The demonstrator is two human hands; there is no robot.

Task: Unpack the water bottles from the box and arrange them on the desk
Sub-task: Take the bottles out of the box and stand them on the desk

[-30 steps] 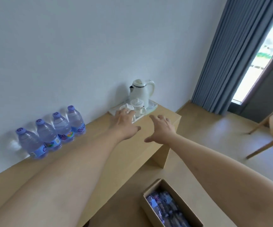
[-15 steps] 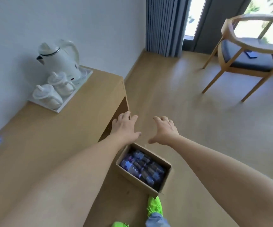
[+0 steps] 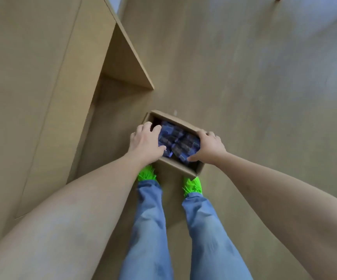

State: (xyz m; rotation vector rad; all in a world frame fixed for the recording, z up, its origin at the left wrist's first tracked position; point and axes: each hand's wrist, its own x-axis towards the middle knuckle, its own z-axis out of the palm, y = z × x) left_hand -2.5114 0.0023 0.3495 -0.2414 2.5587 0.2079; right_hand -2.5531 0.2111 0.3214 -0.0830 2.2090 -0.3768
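Observation:
An open cardboard box (image 3: 176, 166) stands on the floor just in front of my feet. Several water bottles (image 3: 176, 138) with blue labels lie packed inside it. My left hand (image 3: 145, 142) is over the box's left end, fingers spread and curled down onto the bottles. At the right end, my right hand (image 3: 209, 148) has its thumb laid along a bottle and its fingers over the rim. No bottle is lifted. The wooden desk (image 3: 32, 77) fills the left of the view, with no bottles in sight on the part shown.
The desk's end panel (image 3: 124, 63) reaches the floor just beyond and left of the box. My green shoes (image 3: 192, 185) stand right behind the box. Bare wood floor (image 3: 254, 87) stretches to the right.
My view has tipped from the desk and room down to the box. Both hands dropped from mid-air onto the bottles inside it.

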